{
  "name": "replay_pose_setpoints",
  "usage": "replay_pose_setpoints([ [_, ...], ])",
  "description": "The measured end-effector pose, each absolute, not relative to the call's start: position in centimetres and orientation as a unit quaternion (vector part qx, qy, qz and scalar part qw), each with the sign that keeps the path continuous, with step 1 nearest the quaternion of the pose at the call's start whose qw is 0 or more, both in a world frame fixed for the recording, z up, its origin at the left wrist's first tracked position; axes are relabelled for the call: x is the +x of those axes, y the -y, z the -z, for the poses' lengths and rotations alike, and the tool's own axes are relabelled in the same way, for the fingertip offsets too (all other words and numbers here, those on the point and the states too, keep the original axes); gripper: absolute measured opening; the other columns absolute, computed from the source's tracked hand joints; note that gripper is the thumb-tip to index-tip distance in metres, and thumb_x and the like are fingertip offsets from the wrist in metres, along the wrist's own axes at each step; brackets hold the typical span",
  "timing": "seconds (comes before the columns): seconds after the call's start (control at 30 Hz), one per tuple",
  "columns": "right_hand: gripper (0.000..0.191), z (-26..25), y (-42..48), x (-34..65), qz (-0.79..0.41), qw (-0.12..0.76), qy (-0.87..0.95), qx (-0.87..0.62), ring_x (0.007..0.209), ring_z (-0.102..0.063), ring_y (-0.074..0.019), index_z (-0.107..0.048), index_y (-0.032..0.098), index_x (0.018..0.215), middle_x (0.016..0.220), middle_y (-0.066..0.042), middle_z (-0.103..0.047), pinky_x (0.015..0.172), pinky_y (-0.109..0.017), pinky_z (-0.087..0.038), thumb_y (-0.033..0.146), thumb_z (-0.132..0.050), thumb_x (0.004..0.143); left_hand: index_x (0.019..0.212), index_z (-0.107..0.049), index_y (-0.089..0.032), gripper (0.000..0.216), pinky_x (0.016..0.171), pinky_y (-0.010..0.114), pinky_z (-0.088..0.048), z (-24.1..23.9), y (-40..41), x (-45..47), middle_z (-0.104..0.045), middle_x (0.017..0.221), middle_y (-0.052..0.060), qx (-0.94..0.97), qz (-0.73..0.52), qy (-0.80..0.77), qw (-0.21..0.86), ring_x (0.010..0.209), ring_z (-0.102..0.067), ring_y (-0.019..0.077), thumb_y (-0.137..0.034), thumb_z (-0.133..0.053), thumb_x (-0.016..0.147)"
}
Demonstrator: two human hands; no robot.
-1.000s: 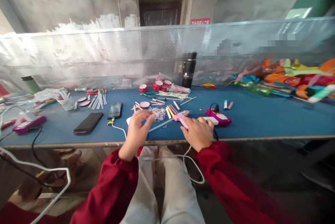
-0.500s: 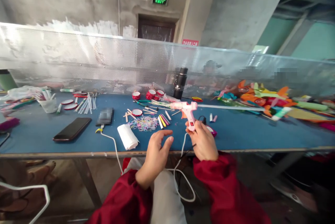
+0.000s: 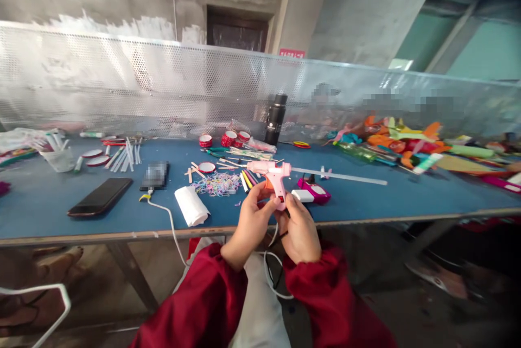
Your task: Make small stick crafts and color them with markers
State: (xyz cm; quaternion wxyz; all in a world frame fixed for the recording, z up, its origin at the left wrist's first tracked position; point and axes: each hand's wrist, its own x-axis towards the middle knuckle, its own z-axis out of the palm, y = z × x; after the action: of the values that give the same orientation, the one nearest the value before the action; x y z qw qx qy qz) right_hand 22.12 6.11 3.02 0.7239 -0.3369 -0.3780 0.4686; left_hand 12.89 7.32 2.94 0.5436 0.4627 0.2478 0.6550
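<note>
A pink glue gun [image 3: 272, 173] with a long clear glue stick [image 3: 340, 176] jutting out of its back to the right is held above the near edge of the blue table [image 3: 49, 204]. My right hand [image 3: 300, 231] grips its handle from below. My left hand [image 3: 251, 217] is closed on the handle too, fingers pinched near the trigger. A white cord [image 3: 270, 272] hangs from the gun down over my lap. Both sleeves are dark red.
A white paper roll [image 3: 190, 205], a heap of coloured rubber bands [image 3: 215, 183], sticks and tape rolls [image 3: 228, 138] lie just beyond. A black flask [image 3: 275, 119], two phones [image 3: 100, 196], a pink-white device [image 3: 314, 192] and colourful toys [image 3: 407, 140] lie along the perforated metal screen.
My right hand lifted the glue gun off the table and drew it toward me. My left hand left the rubber bands and closed on the gun's handle. The view tilted up.
</note>
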Motion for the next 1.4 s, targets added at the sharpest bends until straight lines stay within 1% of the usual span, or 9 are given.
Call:
replay_pose_setpoints([
  [0.4, 0.042, -2.4, -5.5, 21.3, -0.469, 0.724, 0.383, -0.331, 0.099, -0.075, -0.0283, -0.075, 0.025, 0.095, 0.091, -0.004, -0.078, 0.084, -0.04, -0.062, 0.06, -0.086, 0.074, 0.106, -0.068, -0.022, 0.047, 0.081, 0.028, -0.054, -2.6, -7.6, 13.4, -0.074, 0.096, 0.004, 0.411, -0.653, -0.214, 0.599, 0.085, -0.068, 0.0157, -0.034, -0.093, 0.067],
  [0.53, 0.041, -1.9, -5.4, 21.3, -0.472, 0.721, 0.383, -0.331, 0.1, -0.075, -0.029, -0.077, 0.024, 0.095, 0.092, -0.005, -0.078, 0.086, -0.041, -0.062, 0.059, -0.086, 0.076, 0.111, -0.069, -0.022, 0.05, 0.089, 0.032, -0.055, -2.1, -7.9, 13.4, -0.074, 0.1, 0.005, 0.41, -0.639, -0.218, 0.612, 0.093, -0.07, 0.0188, -0.034, -0.092, 0.068],
  [0.63, 0.041, -1.7, -6.2, 22.3, -0.445, 0.723, 0.396, -0.349, 0.102, -0.075, -0.0296, -0.078, 0.022, 0.095, 0.097, -0.008, -0.08, 0.088, -0.042, -0.061, 0.061, -0.081, 0.08, 0.128, -0.067, -0.026, 0.065, 0.103, 0.042, -0.054, -1.3, -7.2, 12.9, -0.073, 0.123, 0.01, 0.414, -0.643, -0.249, 0.595, 0.113, -0.07, 0.0254, -0.034, -0.093, 0.07],
  [0.7, 0.041, -1.7, -7.3, 23.9, -0.375, 0.729, 0.428, -0.38, 0.105, -0.074, -0.0293, -0.08, 0.023, 0.102, 0.105, -0.008, -0.08, 0.091, -0.043, -0.059, 0.061, -0.077, 0.086, 0.135, -0.066, -0.031, 0.07, 0.109, 0.046, -0.051, -0.6, -5.9, 11.9, -0.069, 0.137, 0.012, 0.447, -0.644, -0.297, 0.545, 0.124, -0.066, 0.0295, -0.034, -0.093, 0.071],
  [0.8, 0.039, -1.8, -9.9, 27.1, -0.188, 0.694, 0.533, -0.446, 0.11, -0.072, -0.0291, -0.08, 0.027, 0.118, 0.119, -0.006, -0.079, 0.098, -0.044, -0.055, 0.056, -0.07, 0.093, 0.138, -0.067, -0.036, 0.059, 0.116, 0.048, -0.047, 0.4, -2.9, 9.5, -0.068, 0.142, 0.01, 0.549, -0.629, -0.345, 0.429, 0.133, -0.062, 0.0311, -0.036, -0.087, 0.082],
  [0.9, 0.038, -1.6, -12.4, 30.0, 0.043, 0.588, 0.654, -0.474, 0.104, -0.07, -0.0307, -0.081, 0.023, 0.118, 0.113, -0.011, -0.08, 0.102, -0.049, -0.051, 0.048, -0.06, 0.099, 0.136, -0.069, -0.033, 0.042, 0.116, 0.049, -0.048, 1.3, -0.1, 6.7, -0.066, 0.142, 0.01, 0.642, -0.6, -0.367, 0.306, 0.135, -0.061, 0.0299, -0.033, -0.074, 0.094],
  [1.0, 0.038, -0.9, -13.8, 31.2, 0.174, 0.479, 0.709, -0.487, 0.097, -0.068, -0.03, -0.081, 0.017, 0.119, 0.106, -0.014, -0.08, 0.097, -0.047, -0.05, 0.036, -0.052, 0.103, 0.133, -0.069, -0.03, 0.035, 0.113, 0.047, -0.051, 2.3, 1.3, 4.0, -0.067, 0.14, 0.01, 0.687, -0.582, -0.391, 0.19, 0.132, -0.062, 0.0269, -0.024, -0.065, 0.099],
  [1.2, 0.034, 0.2, -13.9, 31.0, 0.254, 0.359, 0.716, -0.542, 0.089, -0.066, -0.027, -0.081, 0.017, 0.117, 0.102, -0.012, -0.08, 0.088, -0.042, -0.049, 0.026, -0.052, 0.102, 0.125, -0.07, -0.026, 0.03, 0.109, 0.044, -0.054, 3.7, 0.4, -0.1, -0.071, 0.132, 0.008, 0.687, -0.578, -0.441, 0.029, 0.125, -0.065, 0.0245, -0.015, -0.063, 0.098],
  [1.4, 0.032, 0.3, -14.1, 31.2, 0.255, 0.35, 0.711, -0.555, 0.091, -0.068, -0.0272, -0.081, 0.017, 0.114, 0.101, -0.012, -0.08, 0.089, -0.042, -0.05, 0.031, -0.055, 0.102, 0.115, -0.072, -0.023, 0.03, 0.103, 0.042, -0.056, 3.5, 0.7, -1.4, -0.075, 0.119, 0.007, 0.696, -0.582, -0.419, -0.046, 0.118, -0.068, 0.0237, -0.005, -0.062, 0.094],
])
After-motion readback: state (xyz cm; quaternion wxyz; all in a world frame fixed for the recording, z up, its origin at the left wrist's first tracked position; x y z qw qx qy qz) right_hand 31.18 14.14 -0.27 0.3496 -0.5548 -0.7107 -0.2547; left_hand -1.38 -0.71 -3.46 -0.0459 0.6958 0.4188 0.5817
